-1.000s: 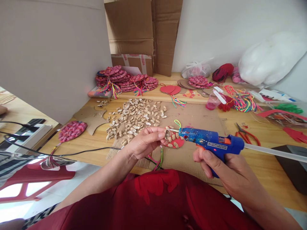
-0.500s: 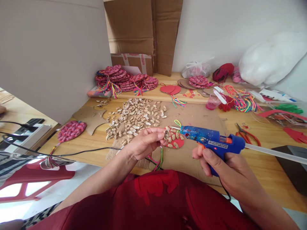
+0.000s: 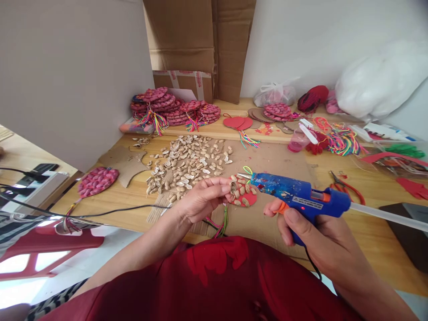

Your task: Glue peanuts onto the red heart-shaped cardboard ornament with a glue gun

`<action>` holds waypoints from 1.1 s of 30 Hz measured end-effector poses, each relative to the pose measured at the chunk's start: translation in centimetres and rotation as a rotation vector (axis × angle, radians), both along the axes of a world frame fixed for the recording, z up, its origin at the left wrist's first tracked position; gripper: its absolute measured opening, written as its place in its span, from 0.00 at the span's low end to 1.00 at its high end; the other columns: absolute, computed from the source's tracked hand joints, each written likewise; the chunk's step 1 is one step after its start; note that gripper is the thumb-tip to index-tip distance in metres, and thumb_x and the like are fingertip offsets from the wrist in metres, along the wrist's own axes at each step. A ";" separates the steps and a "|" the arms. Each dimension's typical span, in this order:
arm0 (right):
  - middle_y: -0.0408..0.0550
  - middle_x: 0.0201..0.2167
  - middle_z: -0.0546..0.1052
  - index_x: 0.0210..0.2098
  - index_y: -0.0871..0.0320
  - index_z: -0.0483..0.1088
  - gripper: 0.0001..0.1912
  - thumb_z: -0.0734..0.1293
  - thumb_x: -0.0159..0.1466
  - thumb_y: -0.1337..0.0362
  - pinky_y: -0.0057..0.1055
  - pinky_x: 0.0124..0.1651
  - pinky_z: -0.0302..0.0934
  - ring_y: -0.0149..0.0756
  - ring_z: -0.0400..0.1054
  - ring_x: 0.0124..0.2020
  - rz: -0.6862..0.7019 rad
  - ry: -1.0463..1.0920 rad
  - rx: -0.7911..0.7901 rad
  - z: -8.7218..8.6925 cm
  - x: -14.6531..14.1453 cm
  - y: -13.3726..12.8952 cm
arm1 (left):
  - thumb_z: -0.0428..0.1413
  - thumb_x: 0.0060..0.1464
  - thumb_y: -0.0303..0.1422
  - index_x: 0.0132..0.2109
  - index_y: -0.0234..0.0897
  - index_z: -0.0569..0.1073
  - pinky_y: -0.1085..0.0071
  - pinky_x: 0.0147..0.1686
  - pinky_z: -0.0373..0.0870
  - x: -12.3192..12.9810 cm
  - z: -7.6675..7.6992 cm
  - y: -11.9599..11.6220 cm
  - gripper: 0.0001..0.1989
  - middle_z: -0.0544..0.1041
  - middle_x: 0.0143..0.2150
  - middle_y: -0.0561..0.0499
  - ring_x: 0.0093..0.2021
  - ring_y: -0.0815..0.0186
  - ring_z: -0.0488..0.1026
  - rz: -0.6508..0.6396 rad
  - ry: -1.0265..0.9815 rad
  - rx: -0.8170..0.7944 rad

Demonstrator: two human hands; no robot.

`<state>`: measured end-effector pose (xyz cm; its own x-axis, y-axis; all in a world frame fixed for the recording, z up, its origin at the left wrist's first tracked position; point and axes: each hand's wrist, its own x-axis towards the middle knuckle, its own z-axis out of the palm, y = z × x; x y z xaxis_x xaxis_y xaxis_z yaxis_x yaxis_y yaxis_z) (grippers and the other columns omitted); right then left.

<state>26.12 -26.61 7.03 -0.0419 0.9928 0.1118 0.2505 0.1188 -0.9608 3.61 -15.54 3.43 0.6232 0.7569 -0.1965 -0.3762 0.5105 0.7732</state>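
Between the fingertips of my left hand (image 3: 207, 199) is a peanut shell (image 3: 233, 186), its hollow side showing. My right hand (image 3: 309, 229) is wrapped round a blue glue gun (image 3: 284, 187) with an orange trigger and a small red light. The gun's metal nozzle points left, just above the shell. Under them lies a red disc (image 3: 248, 199) bearing several peanut shells, with a yellow-green loop at its top and coloured cords below. Left of it spreads a pile of peanut shells (image 3: 192, 162) on cardboard.
Stacks of pink shell-covered discs (image 3: 160, 104) stand at the back left; another pink disc (image 3: 98, 182) lies at the left edge. Orange-handled pliers (image 3: 346, 187), a pink cup (image 3: 297, 140) and coloured cords (image 3: 344, 141) are on the right. A black cable (image 3: 127, 209) crosses the front left.
The glue gun has shifted slightly right and its rear tilts a little lower. My left hand keeps the shell in nearly the same spot.
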 end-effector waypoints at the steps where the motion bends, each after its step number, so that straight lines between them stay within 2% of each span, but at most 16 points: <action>1: 0.42 0.28 0.75 0.42 0.52 0.73 0.10 0.62 0.72 0.56 0.27 0.32 0.63 0.26 0.68 0.25 0.001 0.018 0.008 0.2 -0.1 0.0 | 0.73 0.44 0.36 0.33 0.32 0.83 0.75 0.36 0.66 0.0 -0.1 0.0 0.13 0.76 0.25 0.51 0.29 0.71 0.72 0.003 0.001 -0.005; 4: 0.44 0.35 0.77 0.40 0.52 0.74 0.10 0.62 0.72 0.57 0.28 0.32 0.63 0.25 0.67 0.25 -0.001 0.085 0.027 0.7 -0.4 -0.2 | 0.73 0.43 0.35 0.34 0.33 0.83 0.74 0.37 0.67 0.1 -0.3 0.0 0.13 0.77 0.26 0.52 0.28 0.72 0.72 0.025 -0.004 -0.032; 8: 0.45 0.43 0.77 0.47 0.49 0.73 0.10 0.61 0.72 0.57 0.29 0.29 0.63 0.25 0.66 0.25 0.004 0.148 0.056 0.7 -0.5 -0.6 | 0.73 0.43 0.35 0.34 0.33 0.82 0.74 0.36 0.68 0.1 -0.3 0.0 0.13 0.76 0.26 0.52 0.28 0.71 0.72 0.037 -0.025 -0.051; 9: 0.45 0.42 0.77 0.47 0.49 0.73 0.10 0.62 0.72 0.57 0.28 0.29 0.63 0.26 0.67 0.25 0.006 0.133 0.054 0.6 -0.5 -0.6 | 0.73 0.43 0.35 0.33 0.32 0.82 0.74 0.36 0.68 0.1 -0.3 0.0 0.13 0.76 0.26 0.52 0.29 0.71 0.72 0.033 -0.028 -0.045; 13: 0.41 0.25 0.73 0.45 0.52 0.73 0.10 0.62 0.71 0.56 0.27 0.28 0.63 0.28 0.67 0.23 0.002 0.004 -0.002 0.0 -0.3 -0.6 | 0.72 0.43 0.37 0.30 0.32 0.80 0.74 0.33 0.66 0.2 0.0 0.1 0.14 0.75 0.26 0.51 0.30 0.70 0.71 0.033 -0.038 -0.028; 15: 0.40 0.22 0.71 0.45 0.53 0.73 0.11 0.62 0.71 0.55 0.29 0.29 0.63 0.30 0.67 0.23 0.002 -0.052 -0.029 -0.2 -0.2 -0.7 | 0.72 0.44 0.38 0.29 0.33 0.79 0.73 0.33 0.65 0.3 0.0 0.1 0.14 0.75 0.27 0.50 0.30 0.69 0.71 0.045 -0.055 -0.032; 19: 0.42 0.24 0.72 0.42 0.54 0.74 0.13 0.62 0.71 0.54 0.31 0.29 0.63 0.32 0.68 0.24 0.009 -0.121 -0.065 -0.2 -0.1 -1.2 | 0.71 0.45 0.38 0.30 0.34 0.78 0.71 0.35 0.67 0.4 0.1 0.2 0.14 0.75 0.29 0.51 0.31 0.68 0.71 0.047 -0.094 -0.033; 24: 0.42 0.25 0.72 0.35 0.54 0.70 0.14 0.61 0.71 0.53 0.30 0.28 0.61 0.30 0.66 0.24 0.034 -0.104 -0.077 0.1 -0.3 -1.4 | 0.70 0.47 0.39 0.32 0.33 0.79 0.71 0.35 0.66 0.4 0.3 0.0 0.14 0.74 0.28 0.52 0.31 0.69 0.70 0.023 -0.129 -0.022; 33: 0.42 0.26 0.70 0.33 0.53 0.67 0.14 0.60 0.72 0.54 0.32 0.29 0.59 0.30 0.65 0.25 0.056 -0.121 -0.093 -0.2 -0.2 -1.7 | 0.71 0.46 0.38 0.29 0.34 0.76 0.73 0.34 0.65 0.4 0.5 -0.1 0.14 0.71 0.28 0.54 0.31 0.70 0.69 0.040 -0.125 -0.026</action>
